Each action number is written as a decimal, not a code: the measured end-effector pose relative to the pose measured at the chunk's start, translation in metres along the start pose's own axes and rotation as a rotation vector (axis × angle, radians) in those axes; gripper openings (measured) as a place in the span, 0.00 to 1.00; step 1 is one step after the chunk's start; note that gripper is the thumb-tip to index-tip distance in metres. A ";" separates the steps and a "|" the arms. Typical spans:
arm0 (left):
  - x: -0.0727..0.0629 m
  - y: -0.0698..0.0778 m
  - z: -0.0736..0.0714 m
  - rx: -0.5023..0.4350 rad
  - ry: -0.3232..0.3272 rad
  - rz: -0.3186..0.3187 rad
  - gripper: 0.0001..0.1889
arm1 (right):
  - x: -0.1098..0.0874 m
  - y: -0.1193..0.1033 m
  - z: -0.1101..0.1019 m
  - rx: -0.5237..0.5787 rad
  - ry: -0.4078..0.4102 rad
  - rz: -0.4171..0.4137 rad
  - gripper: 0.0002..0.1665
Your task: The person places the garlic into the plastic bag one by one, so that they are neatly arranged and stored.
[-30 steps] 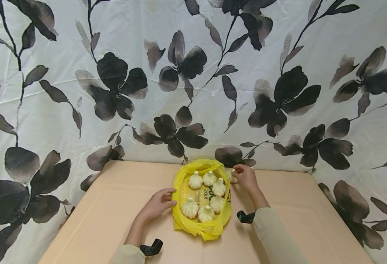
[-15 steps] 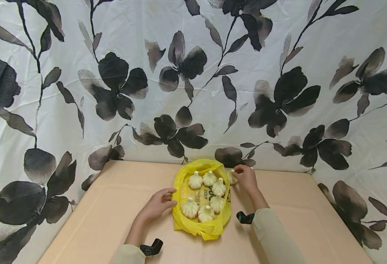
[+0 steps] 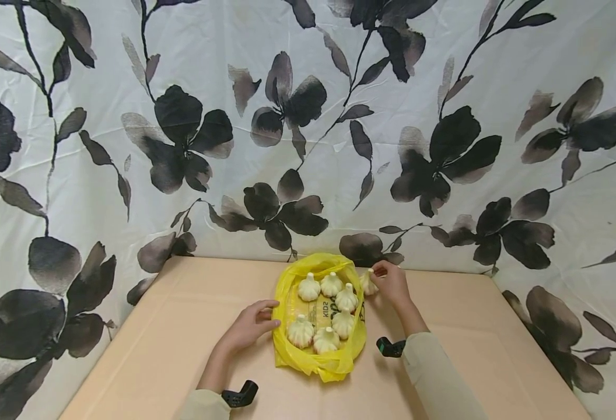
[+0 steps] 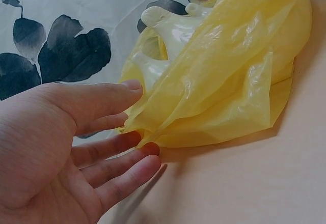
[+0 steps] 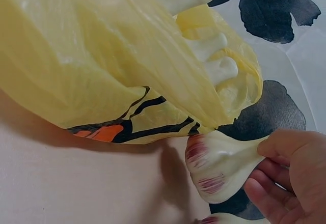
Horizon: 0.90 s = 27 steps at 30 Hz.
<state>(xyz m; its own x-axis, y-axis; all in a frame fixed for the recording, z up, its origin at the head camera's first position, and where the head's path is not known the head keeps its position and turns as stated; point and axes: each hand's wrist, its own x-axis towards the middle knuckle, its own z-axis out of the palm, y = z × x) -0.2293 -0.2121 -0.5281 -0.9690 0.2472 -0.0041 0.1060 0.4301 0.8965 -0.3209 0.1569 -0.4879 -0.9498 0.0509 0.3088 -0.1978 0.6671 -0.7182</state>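
A yellow plastic bag (image 3: 280, 350) stands open on the table, with several garlic bulbs (image 3: 300, 331) inside, stems up. My left hand (image 3: 247, 324) is at the bag's left side; in the left wrist view, its loosely extended fingers (image 4: 125, 180) touch or nearly touch the plastic. Just outside the bag's far right rim, my right hand (image 3: 394, 286) pinches another garlic bulb (image 5: 219, 168) by its stem. That bulb is pale with purple streaks and lies close against the bag. Part of one more bulb (image 5: 229, 219) shows at the bottom edge of the right wrist view.
The table (image 3: 192, 303) has a pale peach top. Directly behind its far edge hangs a white cloth (image 3: 339, 175) with dark flowers. Each wrist carries a small black camera, such as the left one (image 3: 240, 394).
The head view has shifted slightly. Both hands and the bag stay in nearly the same places, and the right hand keeps its pinch on the garlic bulb.
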 end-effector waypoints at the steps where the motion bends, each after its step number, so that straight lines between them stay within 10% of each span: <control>1: -0.001 0.000 -0.001 0.001 -0.002 0.000 0.28 | -0.002 -0.001 -0.001 0.005 0.003 -0.002 0.07; 27: -0.021 -0.001 -0.015 0.001 -0.054 -0.006 0.27 | -0.045 -0.025 -0.013 0.032 0.093 -0.041 0.10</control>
<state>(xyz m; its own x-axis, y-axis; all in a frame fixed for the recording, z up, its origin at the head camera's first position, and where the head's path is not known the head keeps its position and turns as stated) -0.2126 -0.2304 -0.5222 -0.9562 0.2909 -0.0334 0.1003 0.4326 0.8960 -0.2704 0.1474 -0.4761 -0.9144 0.0943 0.3938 -0.2447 0.6460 -0.7230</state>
